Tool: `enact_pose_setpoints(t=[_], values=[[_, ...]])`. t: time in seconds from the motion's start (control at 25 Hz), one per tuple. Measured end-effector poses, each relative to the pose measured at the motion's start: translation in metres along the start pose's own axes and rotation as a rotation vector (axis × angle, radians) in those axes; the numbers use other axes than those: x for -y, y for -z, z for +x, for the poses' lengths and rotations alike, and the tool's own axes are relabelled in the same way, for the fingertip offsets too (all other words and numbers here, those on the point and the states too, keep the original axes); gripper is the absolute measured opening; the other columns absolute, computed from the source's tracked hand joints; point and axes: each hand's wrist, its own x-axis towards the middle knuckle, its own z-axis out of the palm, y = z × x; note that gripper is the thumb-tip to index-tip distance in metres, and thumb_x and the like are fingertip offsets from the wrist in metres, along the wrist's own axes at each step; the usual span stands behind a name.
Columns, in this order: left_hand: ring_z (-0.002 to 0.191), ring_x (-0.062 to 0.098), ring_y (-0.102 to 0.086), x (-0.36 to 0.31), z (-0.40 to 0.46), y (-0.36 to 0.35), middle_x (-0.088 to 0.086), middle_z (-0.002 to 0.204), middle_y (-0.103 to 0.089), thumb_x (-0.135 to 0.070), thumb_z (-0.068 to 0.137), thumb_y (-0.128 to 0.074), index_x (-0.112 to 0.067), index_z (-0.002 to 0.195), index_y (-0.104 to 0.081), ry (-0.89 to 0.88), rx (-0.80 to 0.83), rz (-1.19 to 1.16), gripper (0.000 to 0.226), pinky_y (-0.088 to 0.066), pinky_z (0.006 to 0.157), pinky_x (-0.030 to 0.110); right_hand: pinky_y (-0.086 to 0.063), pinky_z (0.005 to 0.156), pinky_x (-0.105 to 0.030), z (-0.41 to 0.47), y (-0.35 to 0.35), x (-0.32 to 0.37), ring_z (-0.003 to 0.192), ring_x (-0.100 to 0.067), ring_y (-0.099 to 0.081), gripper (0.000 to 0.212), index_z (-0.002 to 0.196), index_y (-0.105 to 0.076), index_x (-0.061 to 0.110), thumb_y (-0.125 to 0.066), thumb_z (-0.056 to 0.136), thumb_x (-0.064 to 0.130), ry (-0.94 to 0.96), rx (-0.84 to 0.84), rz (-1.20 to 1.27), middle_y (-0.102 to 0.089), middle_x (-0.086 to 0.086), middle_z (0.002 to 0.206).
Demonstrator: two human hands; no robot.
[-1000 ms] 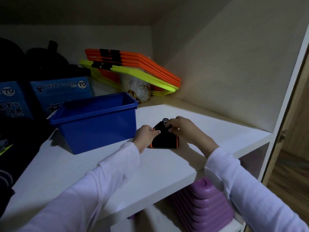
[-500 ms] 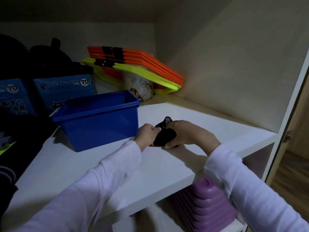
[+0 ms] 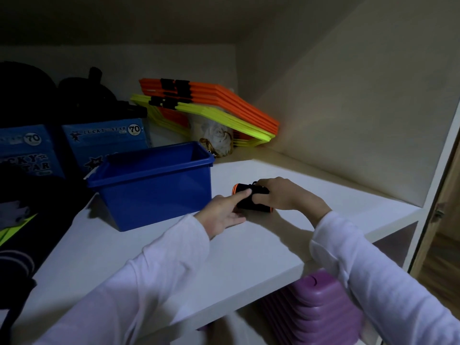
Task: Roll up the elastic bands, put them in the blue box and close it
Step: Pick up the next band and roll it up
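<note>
Since the earlier frame the left hand has let go and opened, its forefinger now stretched across the rolled black elastic band with orange edges, which has turned from a flat fold into a tighter roll. The right hand curls over the roll from the right, gripping it. The roll lies on the white shelf board at centre frame, just right of the open blue plastic box.

A black elastic band with orange edging sits rolled into a tight bundle on the white shelf, just right of the open, lidless blue box.
</note>
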Motion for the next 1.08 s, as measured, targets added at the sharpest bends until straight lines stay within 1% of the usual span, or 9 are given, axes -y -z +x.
enact_pose_setpoints(t=[0.16, 0.28, 0.4, 0.48, 0.56, 0.72, 0.88, 1.0, 1.08], values=[[0.131, 0.036, -0.042, -0.003, -0.005, -0.012, 0.023, 0.141, -0.042, -0.009, 0.087, -0.061, 0.004, 0.129, -0.045, -0.003, 0.054, -0.232, 0.047, -0.038, 0.11, 0.044, -0.04, 0.066, -0.028, 0.004, 0.002, -0.004, 0.082, -0.021, -0.052, 0.029, 0.094, -0.057, 0.017, -0.044, 0.089, 0.043, -0.032, 0.005, 0.17, -0.057, -0.005, 0.093], [0.132, 0.039, -0.04, -0.004, -0.004, -0.011, 0.027, 0.142, -0.039, -0.007, 0.086, -0.061, 0.003, 0.128, -0.044, 0.042, 0.059, -0.265, 0.047, -0.035, 0.11, 0.047, -0.048, 0.075, -0.037, 0.006, 0.004, -0.01, 0.077, -0.027, -0.057, 0.032, 0.093, -0.058, 0.008, -0.045, 0.089, 0.037, -0.041, 0.018, 0.32, -0.058, -0.008, 0.088], [0.125, 0.035, -0.049, -0.003, -0.003, -0.004, 0.021, 0.125, -0.055, -0.01, 0.086, -0.061, -0.002, 0.109, -0.05, 0.085, 0.148, -0.264, 0.027, -0.038, 0.106, 0.048, -0.05, 0.091, -0.046, 0.005, 0.004, -0.018, 0.085, -0.035, -0.065, 0.039, 0.1, -0.061, -0.001, -0.047, 0.09, 0.034, -0.017, 0.08, 0.466, -0.061, -0.012, 0.085], [0.112, 0.033, -0.056, -0.001, -0.006, -0.001, 0.016, 0.108, -0.06, -0.012, 0.086, -0.061, -0.004, 0.101, -0.053, 0.091, 0.196, -0.239, 0.018, -0.043, 0.099, 0.046, -0.051, 0.092, -0.044, 0.003, 0.005, -0.022, 0.082, -0.028, -0.065, 0.04, 0.105, -0.062, -0.002, -0.048, 0.092, 0.033, 0.01, 0.137, 0.527, -0.065, -0.013, 0.089], [0.101, 0.029, -0.06, -0.001, -0.01, 0.002, 0.012, 0.107, -0.061, -0.013, 0.085, -0.061, -0.01, 0.099, -0.056, 0.066, 0.241, -0.178, 0.015, -0.05, 0.09, 0.042, -0.052, 0.09, -0.038, 0.001, 0.009, -0.026, 0.08, -0.022, -0.066, 0.036, 0.107, -0.063, 0.001, -0.049, 0.093, 0.031, 0.05, 0.202, 0.608, -0.068, -0.011, 0.091], [0.097, 0.029, -0.064, -0.013, -0.02, 0.008, 0.015, 0.108, -0.064, -0.006, 0.085, -0.06, -0.004, 0.1, -0.059, -0.069, 0.266, -0.125, 0.015, -0.059, 0.074, 0.036, -0.055, 0.074, -0.019, 0.0, 0.026, -0.022, 0.075, -0.008, -0.067, 0.02, 0.091, -0.066, 0.016, -0.048, 0.094, 0.024, 0.131, 0.213, 0.708, -0.069, 0.0, 0.082], [0.091, 0.026, -0.064, -0.038, -0.035, 0.023, 0.016, 0.108, -0.061, -0.003, 0.085, -0.058, 0.0, 0.119, -0.051, -0.279, 0.2, -0.066, 0.035, -0.061, 0.069, 0.034, -0.055, 0.079, -0.025, 0.01, 0.044, 0.003, 0.087, -0.013, -0.067, 0.013, 0.1, -0.061, 0.019, -0.05, 0.093, 0.021, 0.187, 0.229, 0.82, -0.068, -0.002, 0.096], [0.089, 0.022, -0.061, -0.055, -0.05, 0.04, 0.011, 0.099, -0.06, -0.003, 0.086, -0.055, -0.008, 0.107, -0.053, -0.409, 0.127, -0.039, 0.021, -0.06, 0.064, 0.029, -0.058, 0.07, -0.021, 0.022, 0.054, 0.035, 0.077, -0.008, -0.069, 0.011, 0.096, -0.06, 0.02, -0.051, 0.091, 0.018, 0.276, 0.24, 0.851, -0.068, -0.002, 0.091], [0.09, 0.023, -0.061, -0.065, -0.057, 0.057, 0.01, 0.097, -0.061, -0.004, 0.087, -0.053, -0.012, 0.099, -0.054, -0.479, 0.07, -0.027, 0.015, -0.059, 0.065, 0.029, -0.057, 0.07, -0.02, 0.032, 0.058, 0.057, 0.077, -0.008, -0.067, 0.014, 0.095, -0.059, 0.02, -0.047, 0.092, 0.014, 0.333, 0.246, 0.864, -0.066, -0.002, 0.091]])
